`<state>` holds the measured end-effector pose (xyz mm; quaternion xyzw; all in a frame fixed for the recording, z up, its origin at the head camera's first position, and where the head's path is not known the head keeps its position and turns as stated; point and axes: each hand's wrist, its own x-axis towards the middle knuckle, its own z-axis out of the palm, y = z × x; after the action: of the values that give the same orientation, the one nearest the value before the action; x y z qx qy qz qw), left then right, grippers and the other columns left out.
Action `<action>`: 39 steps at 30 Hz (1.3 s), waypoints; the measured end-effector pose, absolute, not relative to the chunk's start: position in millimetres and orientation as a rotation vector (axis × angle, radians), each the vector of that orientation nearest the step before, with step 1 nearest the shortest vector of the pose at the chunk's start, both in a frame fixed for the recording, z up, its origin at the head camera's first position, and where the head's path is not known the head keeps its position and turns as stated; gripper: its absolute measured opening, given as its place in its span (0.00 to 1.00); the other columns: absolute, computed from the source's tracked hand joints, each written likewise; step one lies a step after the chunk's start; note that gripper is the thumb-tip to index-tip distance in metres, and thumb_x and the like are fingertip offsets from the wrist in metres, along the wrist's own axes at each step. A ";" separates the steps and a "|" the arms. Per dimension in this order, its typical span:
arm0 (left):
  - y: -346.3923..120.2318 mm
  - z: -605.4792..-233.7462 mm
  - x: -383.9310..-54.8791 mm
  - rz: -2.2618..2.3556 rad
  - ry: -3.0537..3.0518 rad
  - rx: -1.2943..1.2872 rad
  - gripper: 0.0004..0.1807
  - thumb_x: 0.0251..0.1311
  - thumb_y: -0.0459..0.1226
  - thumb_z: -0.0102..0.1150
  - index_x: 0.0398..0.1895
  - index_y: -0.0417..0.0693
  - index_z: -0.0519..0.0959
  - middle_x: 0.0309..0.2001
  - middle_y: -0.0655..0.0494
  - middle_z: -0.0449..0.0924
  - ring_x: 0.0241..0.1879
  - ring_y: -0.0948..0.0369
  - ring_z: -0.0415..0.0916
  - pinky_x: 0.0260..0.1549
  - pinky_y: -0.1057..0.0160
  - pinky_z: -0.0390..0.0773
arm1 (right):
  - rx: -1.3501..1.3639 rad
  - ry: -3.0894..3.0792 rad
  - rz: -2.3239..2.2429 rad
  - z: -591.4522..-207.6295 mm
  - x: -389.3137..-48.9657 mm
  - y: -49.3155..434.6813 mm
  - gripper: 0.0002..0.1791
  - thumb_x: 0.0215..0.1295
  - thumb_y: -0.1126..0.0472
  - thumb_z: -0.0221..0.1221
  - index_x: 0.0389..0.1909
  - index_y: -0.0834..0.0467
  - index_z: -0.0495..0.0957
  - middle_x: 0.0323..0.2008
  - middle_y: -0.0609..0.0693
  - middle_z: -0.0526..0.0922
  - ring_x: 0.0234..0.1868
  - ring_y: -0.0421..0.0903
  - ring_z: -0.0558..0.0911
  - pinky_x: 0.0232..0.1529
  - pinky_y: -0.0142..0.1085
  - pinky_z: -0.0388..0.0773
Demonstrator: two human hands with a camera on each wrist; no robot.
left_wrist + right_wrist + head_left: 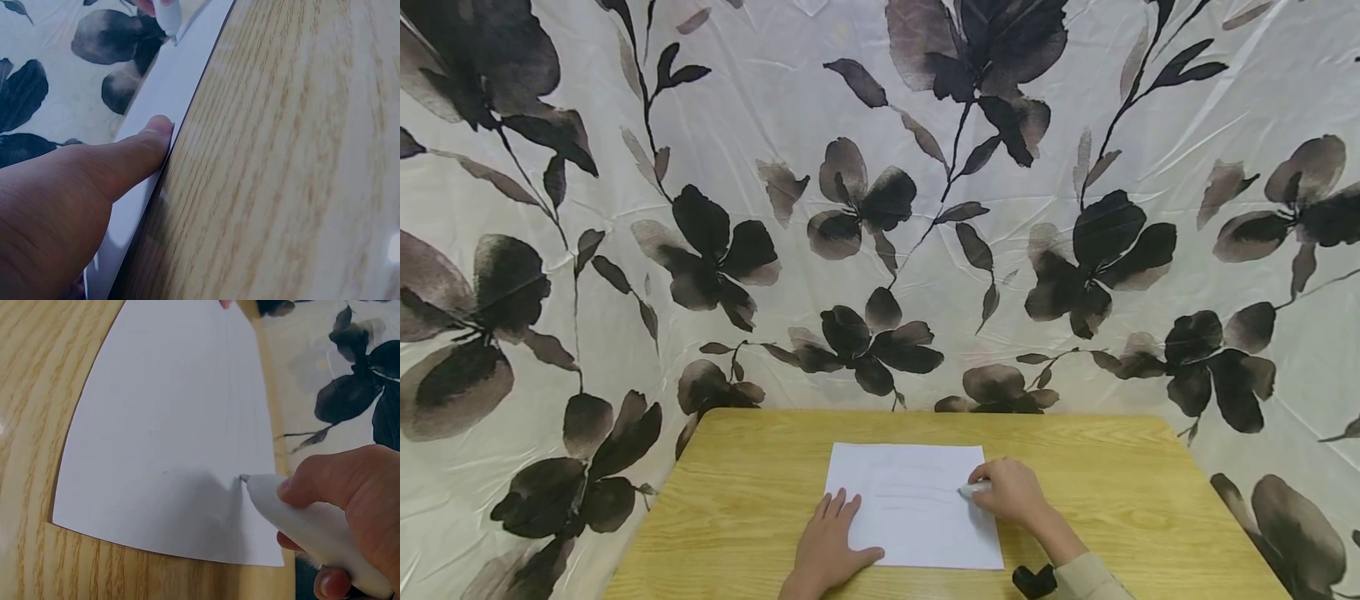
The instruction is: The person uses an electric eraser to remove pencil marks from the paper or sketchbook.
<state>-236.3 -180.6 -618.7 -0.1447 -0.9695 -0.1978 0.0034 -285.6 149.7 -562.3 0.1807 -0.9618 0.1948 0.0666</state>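
A white sheet of paper point(917, 533) lies on the table, with several faint lines across it. My left hand point(833, 546) rests on the paper's left side, fingers spread and thumb out along the near edge. In the left wrist view the thumb point(134, 153) presses at the paper's edge. My right hand point(1011, 492) grips a thick white pen point(306, 528) with a narrow grey tip, near the paper's right edge. The pen tip meets the sheet, or nearly so, at the end of a faint line. Part of the pen's body is hidden by the right hand.
The yellow wood-grain table point(722, 500) extends on both sides of the sheet. Beside the right wrist is a small black object point(1033, 581), its kind unclear. A pale cloth with dark flowers point(850, 275) hangs behind the table and at its sides.
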 end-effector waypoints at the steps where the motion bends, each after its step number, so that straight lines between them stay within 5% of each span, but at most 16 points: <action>1: -180.5 -618.4 -236.2 -0.622 -3.040 -0.453 0.54 0.45 0.72 0.58 0.67 0.42 0.69 0.69 0.37 0.62 0.69 0.38 0.54 0.65 0.40 0.57 | 0.542 -2.901 0.592 -562.3 -285.7 149.9 0.07 0.45 0.58 0.68 0.28 0.47 0.87 0.30 0.42 0.85 0.27 0.36 0.76 0.24 0.33 0.74; 39: -180.5 -614.4 -232.9 -0.624 -3.006 -0.450 0.53 0.45 0.70 0.61 0.66 0.41 0.70 0.68 0.37 0.62 0.68 0.38 0.55 0.65 0.39 0.58 | 0.550 -2.915 0.566 -561.9 -288.2 145.1 0.06 0.46 0.56 0.68 0.28 0.46 0.87 0.30 0.41 0.85 0.28 0.36 0.76 0.24 0.32 0.74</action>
<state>-232.9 -180.5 -614.4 -0.1449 -0.9686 -0.2009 0.0193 -288.2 145.1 -561.9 0.1817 -0.9635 0.1870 0.0607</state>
